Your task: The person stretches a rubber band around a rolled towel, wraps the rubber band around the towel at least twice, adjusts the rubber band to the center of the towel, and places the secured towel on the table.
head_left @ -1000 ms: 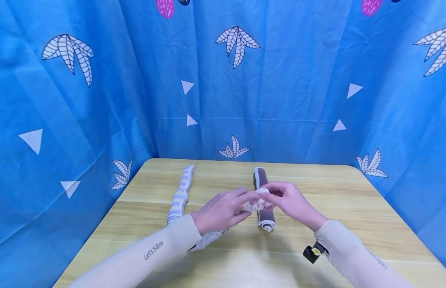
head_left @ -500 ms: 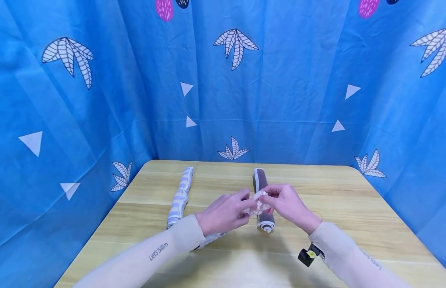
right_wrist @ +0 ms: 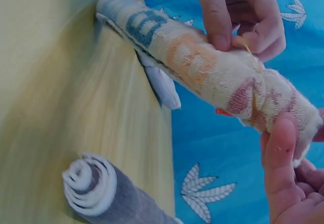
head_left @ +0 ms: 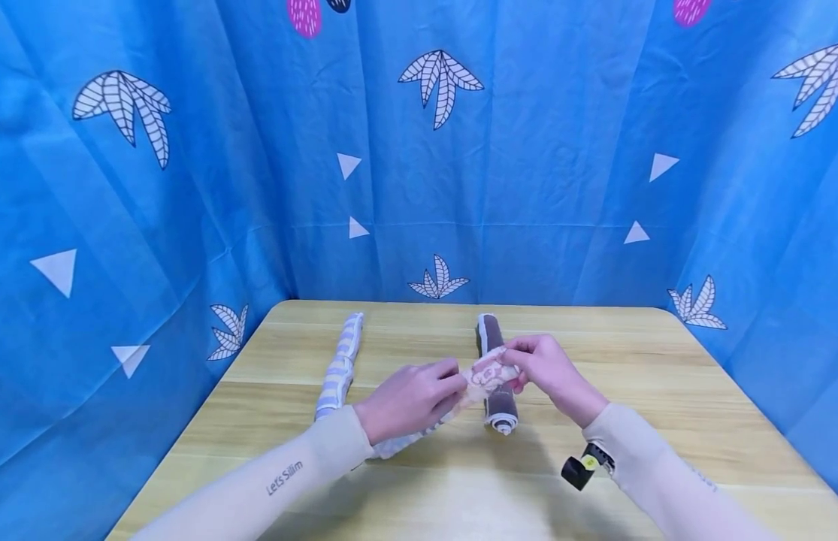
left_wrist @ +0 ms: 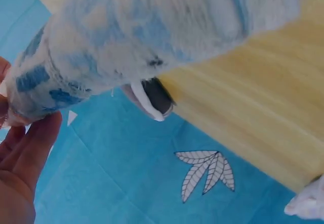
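A rolled towel (right_wrist: pixel 195 64), cream with blue, orange and pink patterns, hangs slantwise above the table. My right hand (head_left: pixel 550 376) grips its far end, thumb (right_wrist: pixel 281 140) on the cloth. My left hand (head_left: pixel 415 398) is at the roll's middle; in the right wrist view its thumb and finger pinch a thin yellow rubber band (right_wrist: pixel 254 90) that loops round the towel near the pink pattern. In the left wrist view, the roll's blue part (left_wrist: pixel 126 32) crosses above the left hand (left_wrist: pixel 23 168). The left forearm hides part of the roll in the head view.
A grey-brown rolled towel (head_left: pixel 503 406) lies behind the hands on the wooden table (head_left: pixel 628 361). A striped lilac and cream roll (head_left: pixel 339 372) lies to the left. Blue curtain (head_left: pixel 561 150) stands round the table's back and sides.
My hands have drawn slightly apart, the right one rising a little. More of the towel's pink-patterned end shows between them. The two rolls on the table have stayed put.
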A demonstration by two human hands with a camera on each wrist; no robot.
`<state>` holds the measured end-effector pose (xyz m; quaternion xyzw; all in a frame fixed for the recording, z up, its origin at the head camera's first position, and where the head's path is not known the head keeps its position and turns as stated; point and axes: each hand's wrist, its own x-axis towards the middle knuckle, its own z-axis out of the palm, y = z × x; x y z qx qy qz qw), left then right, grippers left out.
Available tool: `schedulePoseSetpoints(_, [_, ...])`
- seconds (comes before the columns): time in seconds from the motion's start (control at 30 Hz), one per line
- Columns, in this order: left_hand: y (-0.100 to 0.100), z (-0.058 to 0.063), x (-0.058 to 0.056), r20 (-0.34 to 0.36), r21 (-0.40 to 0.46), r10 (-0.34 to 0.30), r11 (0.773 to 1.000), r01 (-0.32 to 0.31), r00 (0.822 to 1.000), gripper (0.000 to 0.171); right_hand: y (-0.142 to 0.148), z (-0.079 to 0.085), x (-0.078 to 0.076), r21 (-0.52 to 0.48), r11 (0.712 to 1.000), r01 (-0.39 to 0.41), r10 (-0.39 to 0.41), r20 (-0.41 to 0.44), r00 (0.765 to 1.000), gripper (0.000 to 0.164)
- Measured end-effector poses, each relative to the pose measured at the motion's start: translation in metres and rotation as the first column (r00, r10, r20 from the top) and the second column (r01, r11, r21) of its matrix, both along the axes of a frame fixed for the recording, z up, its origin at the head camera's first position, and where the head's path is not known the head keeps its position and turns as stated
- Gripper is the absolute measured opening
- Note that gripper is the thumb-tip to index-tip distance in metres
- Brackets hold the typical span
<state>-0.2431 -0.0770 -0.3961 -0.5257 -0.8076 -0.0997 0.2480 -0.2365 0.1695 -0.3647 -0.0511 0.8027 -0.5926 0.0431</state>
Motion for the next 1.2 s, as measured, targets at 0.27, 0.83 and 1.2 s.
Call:
schedulePoseSetpoints(0.27, [0.007, -0.005, -0.002, 0.266, 0.034, 0.055, 0.997, -0.066, 0.962, 0.056, -0.007, -0.003, 0.004, 0.035, 0.995, -0.089, 0.089, -0.003, 0.996, 0.025])
schedulePoseSetpoints(0.83, [0.003, 0.006, -0.008, 0.686, 0.191, -0.04, 0.973, -0.128, 0.726, 0.031, 0.009, 0.002, 0.004, 0.182, 0.957, -0.226, 0.27, -0.274, 0.923, 0.025])
schedulePoseSetpoints(1.2, [0.014, 0.003, 0.003, 0.32, 0.14, 0.099, 0.979, -0.15, 0.942, 0.046, -0.001, 0.002, 0.007, 0.178, 0.979, -0.095, 0.145, -0.29, 0.946, 0.023])
